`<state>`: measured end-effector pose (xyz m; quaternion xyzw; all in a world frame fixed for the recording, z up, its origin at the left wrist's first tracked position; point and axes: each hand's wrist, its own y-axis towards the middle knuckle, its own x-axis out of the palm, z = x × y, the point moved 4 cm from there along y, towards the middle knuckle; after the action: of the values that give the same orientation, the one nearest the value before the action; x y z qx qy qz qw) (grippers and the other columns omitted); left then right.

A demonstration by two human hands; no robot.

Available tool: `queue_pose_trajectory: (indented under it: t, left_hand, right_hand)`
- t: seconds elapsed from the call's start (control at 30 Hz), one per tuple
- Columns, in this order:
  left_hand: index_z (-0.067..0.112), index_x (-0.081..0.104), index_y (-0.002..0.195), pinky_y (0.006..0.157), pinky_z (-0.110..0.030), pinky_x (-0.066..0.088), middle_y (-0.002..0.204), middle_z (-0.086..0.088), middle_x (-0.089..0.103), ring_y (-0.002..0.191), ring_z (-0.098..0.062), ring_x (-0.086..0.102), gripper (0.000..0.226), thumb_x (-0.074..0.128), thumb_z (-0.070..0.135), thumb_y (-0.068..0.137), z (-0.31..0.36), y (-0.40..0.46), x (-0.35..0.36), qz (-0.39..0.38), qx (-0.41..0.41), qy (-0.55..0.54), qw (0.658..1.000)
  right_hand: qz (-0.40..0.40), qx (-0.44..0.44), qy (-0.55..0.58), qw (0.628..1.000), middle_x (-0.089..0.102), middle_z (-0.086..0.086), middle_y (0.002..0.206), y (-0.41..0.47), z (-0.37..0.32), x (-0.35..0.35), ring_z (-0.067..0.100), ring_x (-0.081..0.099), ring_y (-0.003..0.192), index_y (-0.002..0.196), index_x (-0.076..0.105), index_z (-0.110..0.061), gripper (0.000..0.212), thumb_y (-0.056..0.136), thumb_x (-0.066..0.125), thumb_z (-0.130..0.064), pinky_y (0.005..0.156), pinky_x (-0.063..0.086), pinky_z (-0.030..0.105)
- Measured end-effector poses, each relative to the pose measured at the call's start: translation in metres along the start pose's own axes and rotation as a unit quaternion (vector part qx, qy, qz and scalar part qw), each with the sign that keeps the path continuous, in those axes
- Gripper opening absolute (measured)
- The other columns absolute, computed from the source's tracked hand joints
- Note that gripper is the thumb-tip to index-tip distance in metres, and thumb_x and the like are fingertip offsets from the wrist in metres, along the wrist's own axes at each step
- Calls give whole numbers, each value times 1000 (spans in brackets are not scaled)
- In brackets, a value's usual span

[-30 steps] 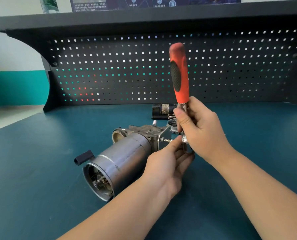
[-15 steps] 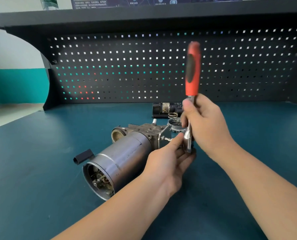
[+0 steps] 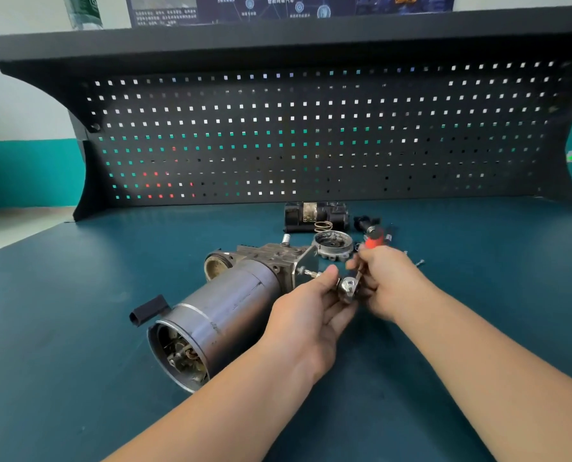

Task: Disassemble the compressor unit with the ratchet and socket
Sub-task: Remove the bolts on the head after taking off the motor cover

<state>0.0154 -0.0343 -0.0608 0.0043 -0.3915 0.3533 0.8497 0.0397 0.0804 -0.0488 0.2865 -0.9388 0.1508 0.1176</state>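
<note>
spring [image 3: 323, 225] behind compressor [image 3: 224, 308], on bench [image 3: 78, 328].

No text can be read: the dark poster [image 3: 288, 6] above the far shelf carries print too blurred to make out; the bottle label [image 3: 86, 8] at far left likewise.

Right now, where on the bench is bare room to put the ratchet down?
Bare mat lies left of the compressor unit, and right of the right hand. Behind it is crowded: round cover, spring, black part.
</note>
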Motion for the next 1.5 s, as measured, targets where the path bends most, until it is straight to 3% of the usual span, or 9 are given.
queue_pose_trajectory:
  t: [0.13, 0.37, 0.57, 0.67, 0.93, 1.13, 1.23, 1.33, 1.5]
  left_hand:
    - [-2, 65, 94, 66, -32, 59, 81, -16, 71, 76, -25, 66, 15, 63, 11, 88, 3, 0, 1, -11, -3, -8, 1000]
    - [-3, 66, 90, 51, -28, 58, 70, -13, 69, 60, -20, 68, 15, 55, 8, 92, 3, -3, 3, -34, -23, -6, 999]
    - [-4, 62, 101, 69, -36, 59, 92, -20, 69, 88, -28, 67, 15, 56, 6, 92, 3, 0, 3, -26, -34, -13, 999]
    - [-5, 61, 102, 67, -36, 58, 90, -20, 69, 86, -27, 66, 16, 57, 7, 92, 3, 2, 2, -24, -33, -7, 999]
    - [-4, 67, 107, 64, -29, 60, 92, -19, 72, 79, -24, 70, 26, 65, 13, 87, 2, 4, -2, -26, -16, 19, 999]
    - [-3, 65, 90, 67, -29, 59, 83, -17, 69, 81, -24, 65, 13, 63, 10, 88, 1, 4, -3, -3, -11, 19, 1000]
    - [-1, 63, 86, 70, -29, 57, 78, -15, 69, 79, -23, 65, 11, 61, 10, 89, 1, 3, -2, -2, -17, 22, 1000]
    - [-2, 64, 85, 66, -30, 58, 80, -18, 70, 79, -25, 65, 14, 61, 10, 90, 2, 2, -2, 3, -15, 9, 1000]
    - [-2, 66, 91, 57, -29, 59, 74, -14, 68, 70, -22, 65, 17, 54, 9, 94, 5, 1, -1, -15, -2, 6, 1000]
  right_hand:
    - [-4, -255, -112, 960, 52, -6, 50, -18, -28, 10, 5, 39, 39, 74, 48, -17, 29, 101, 42, -27, 39, 31, 20]
    - [-103, -602, -340, 715, 53, 3, 57, -71, -37, 27, 21, 51, 52, 83, 46, -11, 26, 96, 40, -33, 54, 45, 41]
    - [8, -220, -159, 962, 55, -1, 56, -13, -28, 5, 6, 44, 36, 83, 50, -15, 22, 101, 42, -25, 41, 35, 21]
    - [10, -158, -131, 979, 56, 0, 57, -7, -22, 2, 8, 46, 38, 82, 50, -15, 22, 100, 43, -25, 42, 33, 21]
    - [-106, -605, -340, 712, 54, 4, 57, -68, -41, 25, 22, 52, 53, 81, 44, -16, 22, 97, 41, -30, 55, 44, 37]
    - [1, -195, -114, 974, 53, 2, 53, -14, -26, 2, 5, 37, 28, 76, 46, -13, 28, 101, 42, -24, 33, 28, 16]
    - [-7, -65, -45, 997, 53, 4, 59, -4, -11, -1, 9, 37, 32, 75, 47, -14, 28, 101, 43, -23, 37, 24, 17]
    - [9, -302, -163, 939, 55, -4, 52, -19, -29, 8, 10, 47, 47, 73, 48, -17, 29, 100, 43, -25, 47, 37, 23]
    - [-95, -625, -315, 708, 54, -3, 55, -68, -37, 25, 17, 52, 51, 80, 42, -21, 19, 96, 42, -33, 53, 45, 36]
